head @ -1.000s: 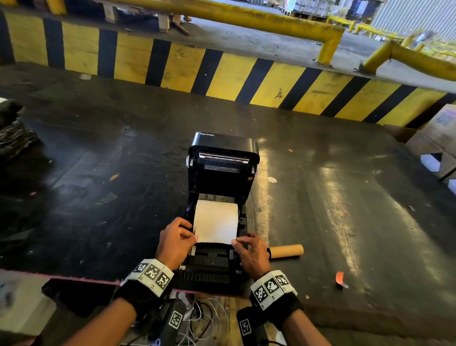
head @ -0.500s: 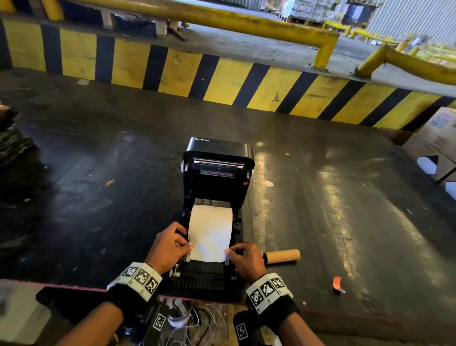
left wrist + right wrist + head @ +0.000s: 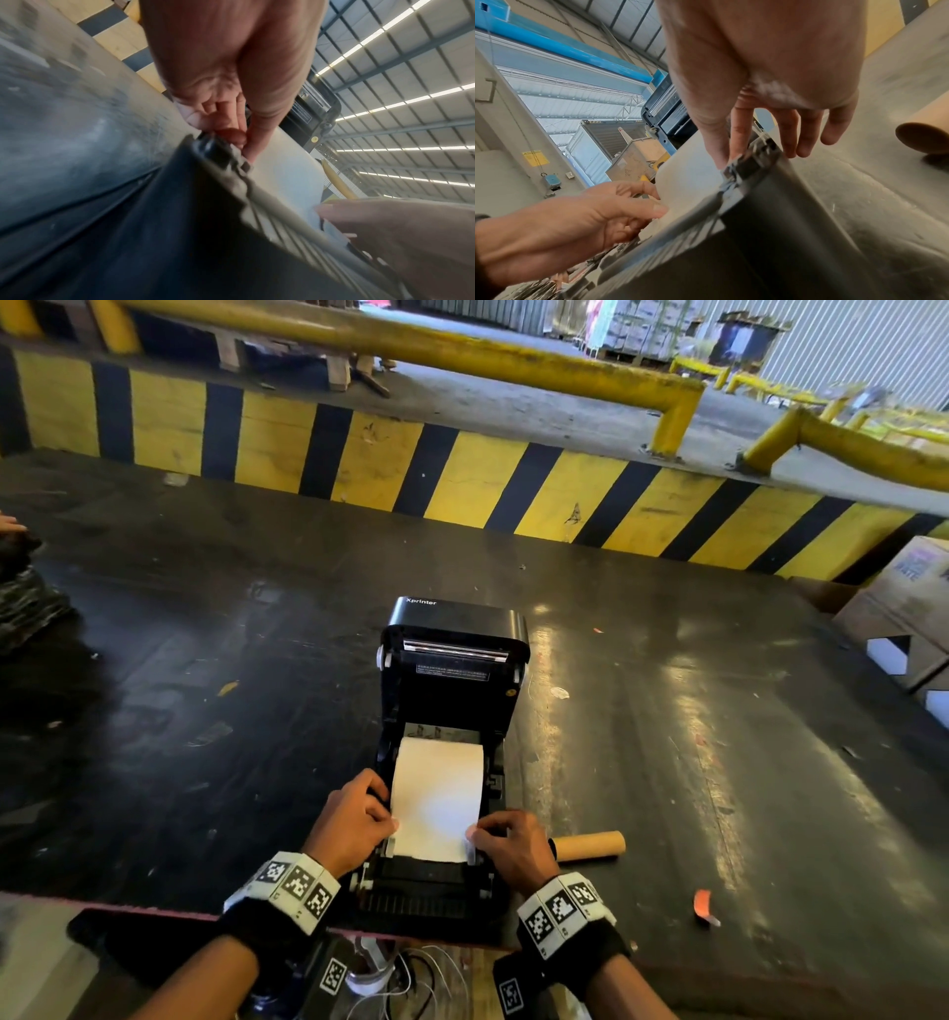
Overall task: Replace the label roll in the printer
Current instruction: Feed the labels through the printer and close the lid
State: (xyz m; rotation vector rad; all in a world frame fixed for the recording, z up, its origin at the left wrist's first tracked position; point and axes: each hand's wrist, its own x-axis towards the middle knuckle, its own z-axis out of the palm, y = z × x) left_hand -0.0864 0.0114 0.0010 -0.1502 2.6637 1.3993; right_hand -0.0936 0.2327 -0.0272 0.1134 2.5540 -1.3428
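1. A black printer sits at the near edge of a dark platform, its lid raised upright at the back.
2. Inside the open bay lies a white label roll; its paper is drawn forward over the front of the printer.
3. The left hand has its fingers curled, with thumb and fingertips pinching the paper's left edge beside the printer's left wall.
4. The right hand pinches the paper's right edge between thumb and forefinger; the right wrist view shows its other fingers hanging loose over the printer's side.
5. A bare cardboard core lies on the platform just right of the printer, beside the right hand.
6. A small orange scrap lies farther right, near the platform's near edge.
7. A yellow-and-black striped wall runs along the far edge.
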